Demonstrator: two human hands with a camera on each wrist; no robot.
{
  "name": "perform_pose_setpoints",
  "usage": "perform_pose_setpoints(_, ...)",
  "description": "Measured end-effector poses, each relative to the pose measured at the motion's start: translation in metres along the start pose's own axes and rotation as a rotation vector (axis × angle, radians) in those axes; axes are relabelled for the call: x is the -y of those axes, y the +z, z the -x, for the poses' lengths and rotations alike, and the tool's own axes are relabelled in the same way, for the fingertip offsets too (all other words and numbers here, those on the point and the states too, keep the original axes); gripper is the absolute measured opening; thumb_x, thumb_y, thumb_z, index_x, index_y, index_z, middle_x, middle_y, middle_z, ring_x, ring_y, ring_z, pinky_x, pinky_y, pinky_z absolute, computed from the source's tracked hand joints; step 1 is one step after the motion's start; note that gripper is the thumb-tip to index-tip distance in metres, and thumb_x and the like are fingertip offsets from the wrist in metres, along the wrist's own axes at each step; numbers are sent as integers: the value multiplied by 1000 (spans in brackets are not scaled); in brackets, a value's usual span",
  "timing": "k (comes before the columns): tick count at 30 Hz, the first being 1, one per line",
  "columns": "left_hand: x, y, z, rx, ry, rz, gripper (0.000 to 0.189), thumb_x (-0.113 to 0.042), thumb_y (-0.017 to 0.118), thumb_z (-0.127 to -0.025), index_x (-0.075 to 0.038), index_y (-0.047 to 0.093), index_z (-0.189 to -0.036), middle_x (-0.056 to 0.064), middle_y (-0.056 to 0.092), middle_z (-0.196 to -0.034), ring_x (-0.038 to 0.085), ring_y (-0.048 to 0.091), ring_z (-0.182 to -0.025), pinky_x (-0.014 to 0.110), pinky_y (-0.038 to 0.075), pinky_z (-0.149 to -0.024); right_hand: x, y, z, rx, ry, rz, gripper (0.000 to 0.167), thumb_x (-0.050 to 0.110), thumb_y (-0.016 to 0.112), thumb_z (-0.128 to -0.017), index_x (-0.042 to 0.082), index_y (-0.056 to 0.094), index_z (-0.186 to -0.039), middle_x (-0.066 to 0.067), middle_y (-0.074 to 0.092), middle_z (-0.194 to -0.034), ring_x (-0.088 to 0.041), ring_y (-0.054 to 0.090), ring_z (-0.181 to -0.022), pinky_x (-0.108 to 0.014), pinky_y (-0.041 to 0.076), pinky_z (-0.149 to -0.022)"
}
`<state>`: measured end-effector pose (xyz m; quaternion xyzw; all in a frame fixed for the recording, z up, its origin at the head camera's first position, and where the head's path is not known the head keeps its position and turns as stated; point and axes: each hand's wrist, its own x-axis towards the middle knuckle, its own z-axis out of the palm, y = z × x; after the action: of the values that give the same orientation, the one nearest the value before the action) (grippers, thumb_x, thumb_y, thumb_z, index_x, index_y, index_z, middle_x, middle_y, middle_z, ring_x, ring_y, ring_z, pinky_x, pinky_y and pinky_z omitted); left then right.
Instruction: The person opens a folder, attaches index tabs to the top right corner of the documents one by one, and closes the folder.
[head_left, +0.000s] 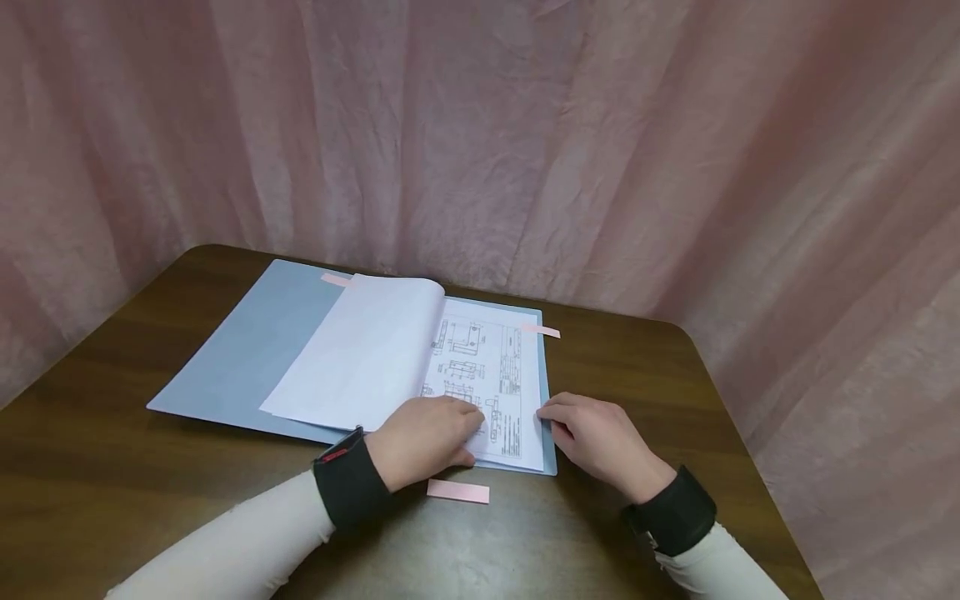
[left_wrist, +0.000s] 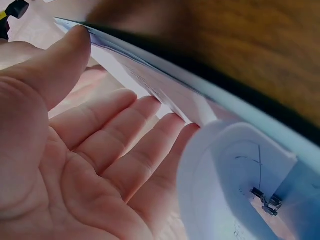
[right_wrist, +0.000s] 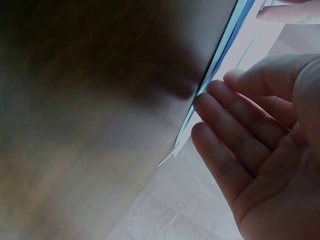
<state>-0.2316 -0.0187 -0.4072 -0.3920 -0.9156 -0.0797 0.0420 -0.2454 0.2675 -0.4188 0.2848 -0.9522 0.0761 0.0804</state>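
A light blue folder [head_left: 240,350] lies spread on the table, holding white sheets. One turned sheet [head_left: 360,342] curves over to the left, its blank side up. On the right, a page with technical drawings [head_left: 510,358] faces up. My left hand [head_left: 427,433] rests on this page near its lower edge, fingers nearly straight and thumb at the folder's edge. My right hand [head_left: 600,437] touches the right edge of the page and folder with its fingertips, fingers slightly bent. In the left wrist view, a dark metal fastener [left_wrist: 270,204] shows inside the curl of the turned sheet.
A pink sticky tab [head_left: 542,331] juts from the page's upper right edge, and another pink tab [head_left: 336,280] from the turned sheet's top left. Pink sticky notes [head_left: 457,492] lie on the brown table [head_left: 480,554] before the folder. A pink curtain [head_left: 480,150] hangs behind.
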Motion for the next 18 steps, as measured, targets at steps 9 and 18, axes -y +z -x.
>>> perform_pose_setpoints(9, 7, 2, -3, 19, 5, 17, 30, -30, 93, -93, -11, 79, -110, -1, 76, -99, 14, 58, -77, 29, 51, -70, 4, 3, 6, -16, 22, -16, 24, 5, 84, -96, 11, 85, -119, 0, 79, -116, -12, 70, -93, -35, 61, -82)
perform_pose_setpoints(18, 6, 6, -3, -27, 39, -60, 10, -17, 87, -98, -12, 80, -102, 0, 78, -92, 13, 61, -73, 31, 54, -68, 2, 4, 9, -58, 93, -16, 17, 4, 85, -94, 14, 87, -108, 4, 79, -102, -11, 62, -78, -32, 56, -73)
